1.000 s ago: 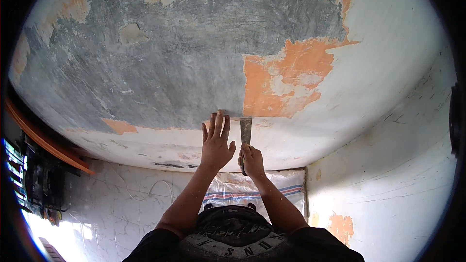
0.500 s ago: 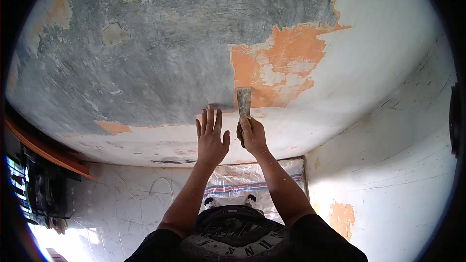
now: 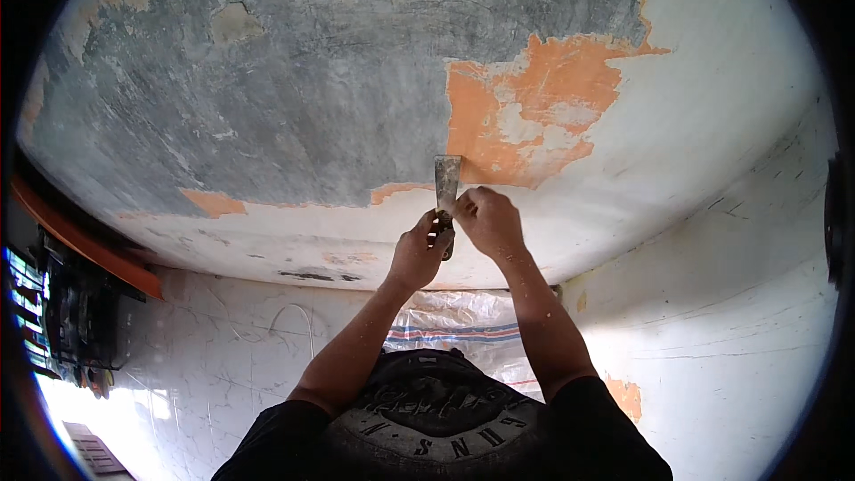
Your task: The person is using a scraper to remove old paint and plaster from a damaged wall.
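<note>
Wears a black T-shirt [image 3: 432,420] across the bottom centre of the frame, cut with short, wide sleeves: a left sleeve [image 3: 280,435] at the lower left and a right sleeve [image 3: 606,432] at the lower right, both dark and unpatterned. Bears a worn grey chest print [image 3: 436,447] near the bottom edge, laid out as a curved band of dark block letters beneath a rounded dark patch with script-like strokes. Goes bare below the sleeves, with small pale specks dotting the right forearm [image 3: 541,307]. Leaves left hand [image 3: 419,256] and right hand [image 3: 492,223] ungloved at mid-frame.
</note>
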Motion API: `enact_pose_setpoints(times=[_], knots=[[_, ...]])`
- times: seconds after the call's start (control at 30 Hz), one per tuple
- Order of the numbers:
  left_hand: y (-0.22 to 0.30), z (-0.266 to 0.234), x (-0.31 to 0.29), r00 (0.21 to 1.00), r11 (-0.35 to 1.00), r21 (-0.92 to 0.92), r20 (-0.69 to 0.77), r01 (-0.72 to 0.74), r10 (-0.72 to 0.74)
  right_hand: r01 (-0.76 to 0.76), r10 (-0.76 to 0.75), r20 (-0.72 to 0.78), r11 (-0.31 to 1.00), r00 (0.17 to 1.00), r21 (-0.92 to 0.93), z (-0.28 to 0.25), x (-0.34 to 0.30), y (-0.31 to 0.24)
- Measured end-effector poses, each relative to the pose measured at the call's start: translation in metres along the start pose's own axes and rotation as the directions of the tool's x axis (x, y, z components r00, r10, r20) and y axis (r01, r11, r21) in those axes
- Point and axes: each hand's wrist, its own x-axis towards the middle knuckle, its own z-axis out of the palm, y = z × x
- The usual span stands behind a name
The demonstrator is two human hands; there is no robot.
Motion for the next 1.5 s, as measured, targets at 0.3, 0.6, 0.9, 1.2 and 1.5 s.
enact_pose_setpoints(times=[0.3,0.6,0.9,1.2,1.5], knots=[[-0.033,0.033,-0.022,0.993,0.989,-0.107,-0.029,0.107,-0.11,0.451,-0.798,-0.215,0.514,0.562,-0.73,-0.046,0.06,0.035],[-0.044,0.053,-0.021,0.972,0.965,-0.181,-0.105,0.191,-0.211,0.411,-0.877,-0.231,0.412,0.422,-0.813,-0.038,0.076,0.049],[0.002,0.053,-0.009,0.964,0.994,-0.036,-0.242,0.106,-0.112,0.433,-0.887,-0.2,0.386,0.416,-0.814,-0.04,0.074,0.055],[-0.041,0.056,-0.014,0.964,0.997,-0.027,-0.254,0.075,-0.079,0.406,-0.846,-0.194,0.424,0.496,-0.81,-0.028,0.061,0.066],[-0.013,0.036,-0.026,0.979,0.986,-0.058,-0.123,0.155,-0.161,0.411,-0.832,-0.179,0.432,0.526,-0.803,-0.011,0.046,0.092]])
